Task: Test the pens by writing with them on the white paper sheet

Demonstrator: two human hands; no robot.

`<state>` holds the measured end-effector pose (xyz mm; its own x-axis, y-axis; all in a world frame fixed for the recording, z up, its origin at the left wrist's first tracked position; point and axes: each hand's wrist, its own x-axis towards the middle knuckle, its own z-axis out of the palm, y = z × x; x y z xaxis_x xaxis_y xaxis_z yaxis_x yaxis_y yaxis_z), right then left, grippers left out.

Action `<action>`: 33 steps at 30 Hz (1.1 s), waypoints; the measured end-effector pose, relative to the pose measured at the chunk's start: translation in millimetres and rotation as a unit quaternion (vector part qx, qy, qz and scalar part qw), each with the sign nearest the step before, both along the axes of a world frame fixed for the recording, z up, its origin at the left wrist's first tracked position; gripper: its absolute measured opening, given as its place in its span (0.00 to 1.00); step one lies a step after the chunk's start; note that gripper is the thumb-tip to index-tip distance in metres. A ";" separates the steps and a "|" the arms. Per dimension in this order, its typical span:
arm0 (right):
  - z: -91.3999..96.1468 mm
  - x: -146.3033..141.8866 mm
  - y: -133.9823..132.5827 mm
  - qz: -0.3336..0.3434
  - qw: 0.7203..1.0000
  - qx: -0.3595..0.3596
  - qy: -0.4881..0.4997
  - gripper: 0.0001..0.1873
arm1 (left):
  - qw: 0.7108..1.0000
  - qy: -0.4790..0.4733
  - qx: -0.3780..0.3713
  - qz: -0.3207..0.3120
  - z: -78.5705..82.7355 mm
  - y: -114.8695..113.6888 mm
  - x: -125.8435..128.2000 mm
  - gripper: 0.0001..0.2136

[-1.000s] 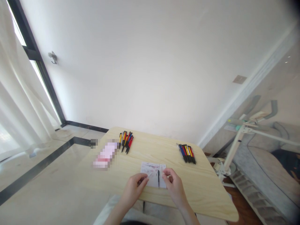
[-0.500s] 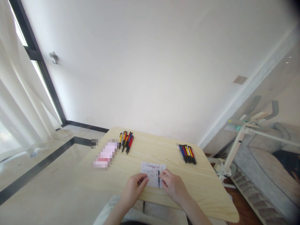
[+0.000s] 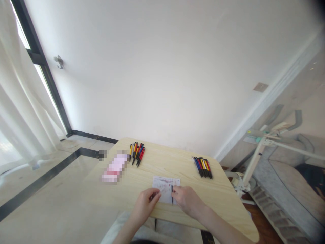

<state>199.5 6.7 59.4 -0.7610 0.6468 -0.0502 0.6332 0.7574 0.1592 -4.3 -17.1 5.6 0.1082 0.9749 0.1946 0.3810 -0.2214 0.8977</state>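
A white sheet of paper (image 3: 162,183) with dark and reddish scribbles lies near the front edge of the table. On its right part is a slim dark pen (image 3: 172,200), lying lengthwise. My right hand (image 3: 189,200) has its thumb and fingers closed at the middle of this pen. At the paper's left edge, my left hand (image 3: 147,200) is curled, thumb and forefinger tips together. Whatever may be inside those fingers is hidden; a dark gap shows between them.
Several coloured pens (image 3: 137,154) lie at the back left of the wooden table (image 3: 167,159), and another row of pens (image 3: 202,167) at the right. A blurred-out pink item (image 3: 115,167) sits on the left. Behind stands a white wall (image 3: 162,84); exercise equipment (image 3: 256,159) is at right.
My right hand has moved slightly left onto the pen, and its fingers have closed in. The left hand and the paper stay where they were.
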 end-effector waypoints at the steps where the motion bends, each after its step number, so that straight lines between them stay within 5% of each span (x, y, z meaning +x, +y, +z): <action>1: 0.5 0.4 0.9 0.007 1.000 0.001 -0.004 0.08 | 1.000 -0.001 0.000 0.000 -0.6 0.2 0.1 0.11; 33: -1.8 -2.5 6.7 0.153 0.985 0.035 -0.067 0.08 | 1.000 0.022 -0.006 0.001 -4.0 4.4 1.8 0.12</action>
